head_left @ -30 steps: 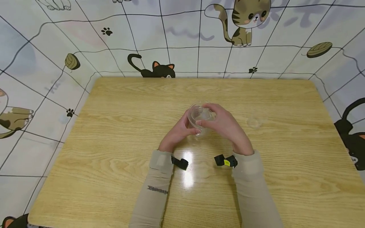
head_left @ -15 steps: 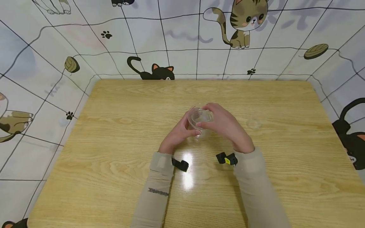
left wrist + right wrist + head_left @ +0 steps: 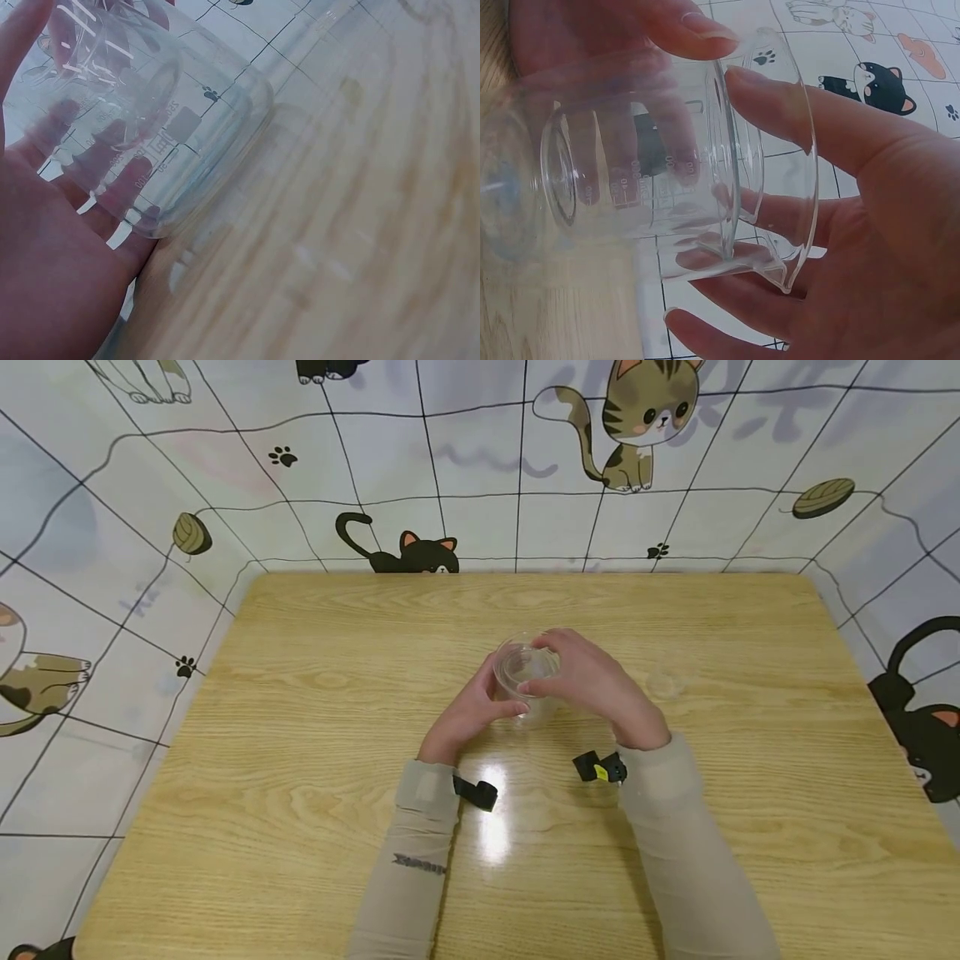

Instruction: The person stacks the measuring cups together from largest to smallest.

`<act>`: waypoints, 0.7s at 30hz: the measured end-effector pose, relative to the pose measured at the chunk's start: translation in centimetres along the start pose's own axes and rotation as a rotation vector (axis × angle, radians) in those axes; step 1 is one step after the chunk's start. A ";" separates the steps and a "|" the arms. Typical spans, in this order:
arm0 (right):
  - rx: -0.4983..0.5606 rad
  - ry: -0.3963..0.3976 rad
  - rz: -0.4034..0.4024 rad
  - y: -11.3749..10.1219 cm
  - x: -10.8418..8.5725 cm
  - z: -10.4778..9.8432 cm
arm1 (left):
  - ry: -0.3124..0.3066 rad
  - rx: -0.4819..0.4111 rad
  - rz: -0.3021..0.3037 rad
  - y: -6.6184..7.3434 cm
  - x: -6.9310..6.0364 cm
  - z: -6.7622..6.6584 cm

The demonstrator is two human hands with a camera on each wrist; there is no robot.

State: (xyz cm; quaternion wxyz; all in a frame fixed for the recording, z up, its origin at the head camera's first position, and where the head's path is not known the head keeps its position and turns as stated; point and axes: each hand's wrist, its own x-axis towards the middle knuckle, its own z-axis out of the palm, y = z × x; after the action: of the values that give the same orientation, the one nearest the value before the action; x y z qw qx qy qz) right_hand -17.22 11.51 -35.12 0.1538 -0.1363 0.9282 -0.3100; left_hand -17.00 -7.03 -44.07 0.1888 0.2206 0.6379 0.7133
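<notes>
Near the middle of the table stands a large clear graduated beaker (image 3: pixel 536 717). My left hand (image 3: pixel 474 703) grips its side, with fingers behind it and thumb in front. Inside it sits a smaller clear beaker (image 3: pixel 574 172), also with printed marks. At the top, my right hand (image 3: pixel 592 681) holds the smaller beaker near its flared rim (image 3: pixel 807 150), thumb on the near side and fingers on the far side. The left wrist view shows the large beaker's base (image 3: pixel 255 124) at the tabletop. The overlapping glass makes it hard to tell whether more beakers are nested.
To the right on the wooden table (image 3: pixel 337 827) stands a small clear glass vessel (image 3: pixel 666 683), too faint to identify. A tiled wall sheet (image 3: pixel 480 452) with cartoon cats borders the back and sides. Black straps (image 3: pixel 475 793) sit at both wrists.
Both hands keep hold of the nested beakers in nearly the same place. My right wrist and forearm have shifted slightly up and right. The head view has tilted a little.
</notes>
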 end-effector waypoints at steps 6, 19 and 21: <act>0.012 -0.026 0.006 0.0 0.2 -0.2 | 0.009 0.020 -0.012 0.0 -0.1 -0.1; 0.022 -0.062 -0.005 0.1 0.8 -0.3 | 0.009 0.035 -0.024 0.1 -0.1 -0.2; 0.017 -0.062 -0.010 0.1 0.8 -0.3 | 0.014 0.034 -0.022 0.1 -0.1 -0.2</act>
State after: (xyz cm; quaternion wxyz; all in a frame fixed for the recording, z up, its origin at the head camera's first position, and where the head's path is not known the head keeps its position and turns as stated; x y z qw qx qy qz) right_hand -18.12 11.52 -35.12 0.1822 -0.1493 0.9196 -0.3145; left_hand -17.02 -7.28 -44.00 0.1885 0.2119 0.6537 0.7016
